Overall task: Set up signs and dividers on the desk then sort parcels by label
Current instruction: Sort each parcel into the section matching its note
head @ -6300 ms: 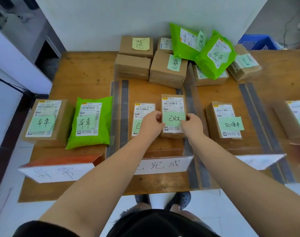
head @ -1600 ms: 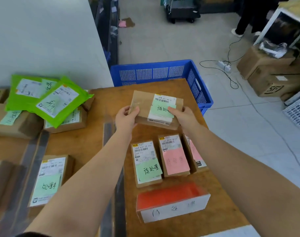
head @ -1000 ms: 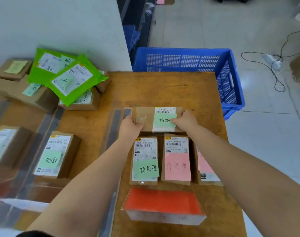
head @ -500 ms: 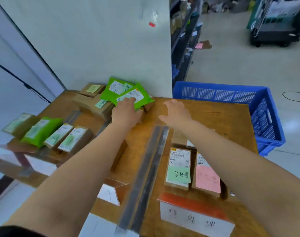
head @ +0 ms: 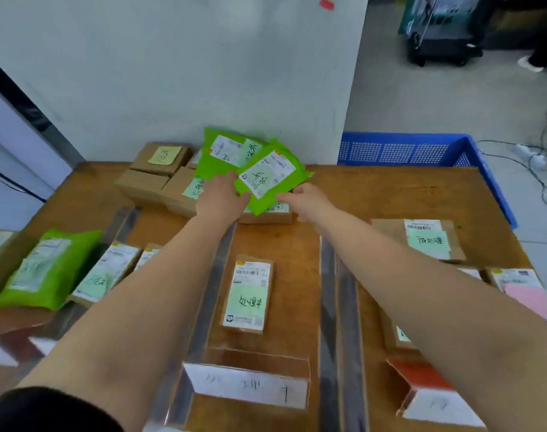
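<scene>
Both hands are on the green mailer bag at the far side of the desk — the left hand grips its left edge, the right hand holds its lower right edge. The bag lies tilted on the pile of brown boxes by the wall.

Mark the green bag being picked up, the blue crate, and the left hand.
green bag (head: 270, 179): head view, on its white label.
blue crate (head: 400, 149): head view, on its perforated near wall.
left hand (head: 220, 199): head view, back of hand.

Right hand fingertips hidden behind green mailer (grip perhaps underneath); front sign writing blurred.
</scene>
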The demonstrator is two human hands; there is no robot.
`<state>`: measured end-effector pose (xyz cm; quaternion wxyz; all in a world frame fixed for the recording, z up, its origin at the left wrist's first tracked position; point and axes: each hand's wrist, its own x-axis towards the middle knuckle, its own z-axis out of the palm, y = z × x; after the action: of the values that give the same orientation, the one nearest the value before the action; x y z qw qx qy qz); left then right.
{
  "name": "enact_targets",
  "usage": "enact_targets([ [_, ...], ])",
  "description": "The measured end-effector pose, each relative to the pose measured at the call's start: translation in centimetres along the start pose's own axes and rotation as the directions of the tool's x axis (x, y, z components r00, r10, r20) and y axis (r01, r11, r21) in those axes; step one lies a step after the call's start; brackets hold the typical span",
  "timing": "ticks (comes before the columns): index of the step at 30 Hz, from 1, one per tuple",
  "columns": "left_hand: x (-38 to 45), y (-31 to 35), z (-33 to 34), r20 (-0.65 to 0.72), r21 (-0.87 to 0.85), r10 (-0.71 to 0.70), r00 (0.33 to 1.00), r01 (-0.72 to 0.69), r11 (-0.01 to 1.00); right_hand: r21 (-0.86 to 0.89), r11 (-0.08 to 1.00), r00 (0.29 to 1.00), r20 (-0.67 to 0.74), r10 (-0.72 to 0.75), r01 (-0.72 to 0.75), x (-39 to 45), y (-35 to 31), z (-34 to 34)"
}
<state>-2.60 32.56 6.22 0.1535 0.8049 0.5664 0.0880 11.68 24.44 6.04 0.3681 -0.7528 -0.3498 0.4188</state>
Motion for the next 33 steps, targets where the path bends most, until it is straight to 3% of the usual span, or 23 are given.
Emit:
enact_targets([
  [8,6.3,-3.9,2.6,0.079,-0.096,0.114,0.99,-0.106,0.99,0.117,0.991,0.985,-0.145,0.088,-0.072,6.3,0.2,6.3],
  [17,11.8,-3.4,4.8,0.099,-0.195,0.161,0.982,-0.139,0.971,0.361,0.911,0.889,-0.323,0.324,-0.201,13.7,1.8,7.9],
  [23,12.0,-3.1,5.6,0.165,-0.318,0.088,0.982,-0.031,0.948,0.342,0.926,0.877,-0.382,0.29,-0.158,13.9,2.7,7.9],
  [28,9.7,-3.7,5.4,0.146,-0.548,0.037,0.989,0.049,0.835,0.394,0.916,0.902,-0.363,0.233,-0.078,10.5,2.5,7.5],
  [33,5.6,-3.9,3.5,0.102,-0.657,0.005,0.995,0.063,0.752,0.458,0.889,0.935,-0.324,0.146,0.02,5.9,1.6,6.8],
])
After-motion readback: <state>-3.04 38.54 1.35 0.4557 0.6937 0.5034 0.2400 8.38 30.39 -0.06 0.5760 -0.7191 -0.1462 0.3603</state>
